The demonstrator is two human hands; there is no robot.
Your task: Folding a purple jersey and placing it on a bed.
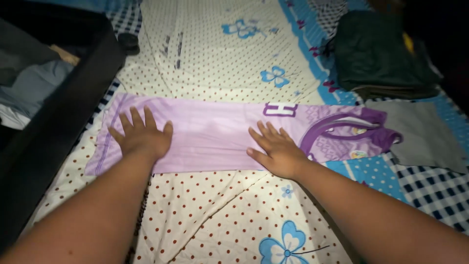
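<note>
Head view, steeply down, close

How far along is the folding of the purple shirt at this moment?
Done: the purple shirt lies in a long narrow strip, sides apparently folded in. In hand: left hand and right hand press it flat on the bedsheet. Left: it is not yet folded across its length.

The purple shirt (210, 134) looks like thin, smooth cloth with a slight sheen, pretty slick. The bed sheet (220, 215) is matt printed cotton-type fabric, a bit wrinkled. The dark folded clothes (381, 54) look soft and matt, and the suitcase (63, 112) is dull black fabric.
</note>
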